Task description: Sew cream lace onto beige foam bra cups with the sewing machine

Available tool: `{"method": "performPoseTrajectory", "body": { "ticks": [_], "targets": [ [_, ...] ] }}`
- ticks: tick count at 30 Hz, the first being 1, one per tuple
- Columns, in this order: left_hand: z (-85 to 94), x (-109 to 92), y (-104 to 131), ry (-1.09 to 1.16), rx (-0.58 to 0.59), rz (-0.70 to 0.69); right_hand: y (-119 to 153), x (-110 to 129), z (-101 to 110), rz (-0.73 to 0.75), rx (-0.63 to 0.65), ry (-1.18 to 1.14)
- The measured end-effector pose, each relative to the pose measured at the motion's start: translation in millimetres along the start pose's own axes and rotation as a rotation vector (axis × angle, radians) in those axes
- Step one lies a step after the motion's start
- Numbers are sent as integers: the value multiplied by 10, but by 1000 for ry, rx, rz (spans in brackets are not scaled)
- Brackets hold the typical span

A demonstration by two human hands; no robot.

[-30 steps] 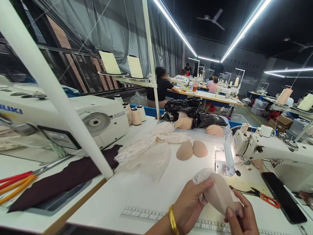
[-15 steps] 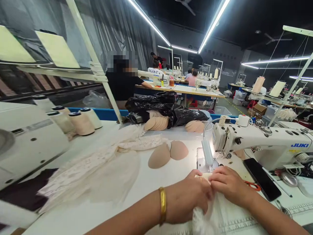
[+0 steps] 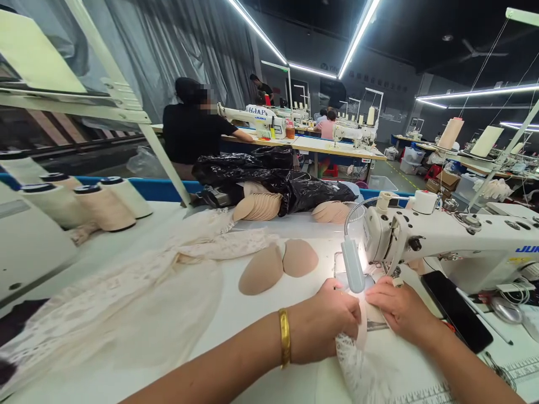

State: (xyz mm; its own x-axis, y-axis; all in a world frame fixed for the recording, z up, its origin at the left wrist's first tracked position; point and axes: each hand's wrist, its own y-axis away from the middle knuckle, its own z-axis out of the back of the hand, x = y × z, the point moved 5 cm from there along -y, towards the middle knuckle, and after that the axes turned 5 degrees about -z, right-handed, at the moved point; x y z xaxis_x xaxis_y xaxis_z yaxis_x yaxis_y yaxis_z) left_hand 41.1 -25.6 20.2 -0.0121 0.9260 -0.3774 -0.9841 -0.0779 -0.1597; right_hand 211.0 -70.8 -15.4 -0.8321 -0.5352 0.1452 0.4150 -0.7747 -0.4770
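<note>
Overhead, strip lights (image 3: 359, 38) — white tabletop (image 3: 229, 314); left fingers (image 3: 352, 308) gripping lace fabric (image 3: 349, 356), right fingers (image 3: 381, 294) — can't tell if closed.

A pale, cream-to-white fabric piece (image 3: 362, 367) lies on the white surface (image 3: 295, 393), its far end beneath the slim lamp (image 3: 352, 264) of the sewing machine (image 3: 442, 238), where the light falls brightly on it. White openwork lace (image 3: 348, 356) runs along its left side, bunched and creased just below the left hand (image 3: 330, 324), which grips the cloth. A narrow, smooth, pinkish strip (image 3: 361, 324) shows between the two hands. Beside it, a beige part (image 3: 374, 314) sits at the fingertips of the right hand (image 3: 402, 314). The near end spreads loosely in soft folds, sheer and partly blurred. Whether the needle touches the fabric is hidden.
</note>
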Motion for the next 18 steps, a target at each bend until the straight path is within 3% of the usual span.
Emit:
{"method": "performPoseTrajectory", "body": {
  "ticks": [18],
  "targets": [
    [-11,28,-2,-10,-81,-50,-6,-41,32,-92,-6,-31]
  ]
}}
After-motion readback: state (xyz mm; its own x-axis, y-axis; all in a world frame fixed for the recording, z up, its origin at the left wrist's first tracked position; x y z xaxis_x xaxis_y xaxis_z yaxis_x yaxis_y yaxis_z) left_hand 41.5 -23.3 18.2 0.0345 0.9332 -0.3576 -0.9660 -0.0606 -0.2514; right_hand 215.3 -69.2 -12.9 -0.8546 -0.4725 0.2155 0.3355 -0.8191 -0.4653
